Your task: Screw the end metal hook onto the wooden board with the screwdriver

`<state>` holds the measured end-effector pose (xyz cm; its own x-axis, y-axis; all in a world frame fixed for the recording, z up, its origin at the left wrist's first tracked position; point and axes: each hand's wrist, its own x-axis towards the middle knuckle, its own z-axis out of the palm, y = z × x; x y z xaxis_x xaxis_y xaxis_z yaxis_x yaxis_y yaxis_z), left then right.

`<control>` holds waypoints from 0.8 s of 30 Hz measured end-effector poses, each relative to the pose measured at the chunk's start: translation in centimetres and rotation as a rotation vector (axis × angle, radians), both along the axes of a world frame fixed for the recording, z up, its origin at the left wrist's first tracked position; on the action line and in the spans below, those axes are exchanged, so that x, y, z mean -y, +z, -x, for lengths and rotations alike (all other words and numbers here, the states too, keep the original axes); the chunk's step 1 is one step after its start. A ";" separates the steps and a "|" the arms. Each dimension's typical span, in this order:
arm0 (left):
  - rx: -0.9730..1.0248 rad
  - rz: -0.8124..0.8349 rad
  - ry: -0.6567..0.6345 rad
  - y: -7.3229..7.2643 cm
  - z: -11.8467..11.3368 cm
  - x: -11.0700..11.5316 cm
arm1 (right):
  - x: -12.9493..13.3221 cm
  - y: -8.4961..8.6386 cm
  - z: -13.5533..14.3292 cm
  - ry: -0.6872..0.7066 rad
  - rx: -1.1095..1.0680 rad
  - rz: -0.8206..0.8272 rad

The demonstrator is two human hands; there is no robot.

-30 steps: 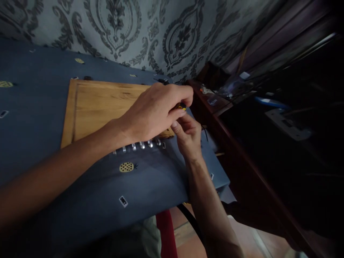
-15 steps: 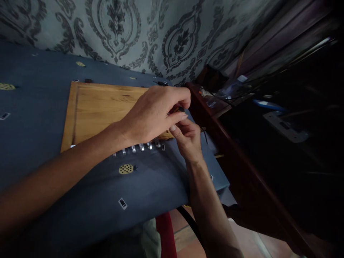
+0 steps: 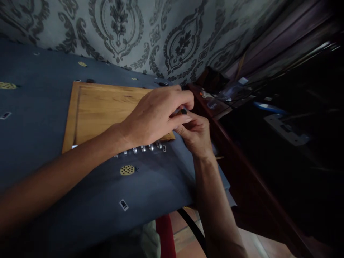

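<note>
Reaching across the wooden board (image 3: 102,107), your left hand (image 3: 156,114) meets your right hand (image 3: 195,134) at its far right corner. Since a second ago the right hand has slid up closer. Both pinch a small dark object (image 3: 183,111), fingers curled narrow; mostly hidden.

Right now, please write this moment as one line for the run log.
left hand: pinches small dark part | right hand: touches it from below | place: right edge of wooden board | nearby: metal clips
</note>
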<state>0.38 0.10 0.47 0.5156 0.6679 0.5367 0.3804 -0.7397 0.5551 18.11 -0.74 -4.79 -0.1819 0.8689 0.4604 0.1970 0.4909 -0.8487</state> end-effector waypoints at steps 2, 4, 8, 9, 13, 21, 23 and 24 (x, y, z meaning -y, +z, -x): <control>0.096 0.047 -0.023 -0.3 0.1 0.0 | 0.0 -0.2 0.0 -0.023 -0.015 -0.006; 0.207 0.106 0.015 -0.7 0.3 0.4 | -0.1 -0.3 0.1 -0.038 -0.027 -0.004; 0.269 0.047 0.132 -2.4 0.4 3.1 | 0.0 -0.1 0.3 -0.054 -0.053 0.024; 0.222 -0.025 0.116 -3.1 0.2 4.2 | 0.0 0.0 0.3 -0.046 -0.055 0.040; -0.056 -0.291 -0.072 -6.4 -1.0 9.0 | 0.4 0.4 0.1 -0.027 -0.053 0.112; -0.433 -0.480 -0.017 -11.0 -1.2 10.3 | 0.6 0.1 -0.4 0.054 -0.058 0.120; -0.478 -0.547 0.107 -11.0 -0.8 9.6 | 0.5 -0.1 -0.3 0.041 -0.060 0.105; -0.498 -0.566 0.148 -11.0 -0.6 9.4 | 0.5 -0.2 -0.3 0.030 -0.062 0.103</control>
<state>0.95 -9.33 -10.51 0.7128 0.4413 0.5451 0.6036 -0.7818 -0.1565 18.42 -1.22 -4.96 -0.1823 0.9066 0.3805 0.1294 0.4057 -0.9048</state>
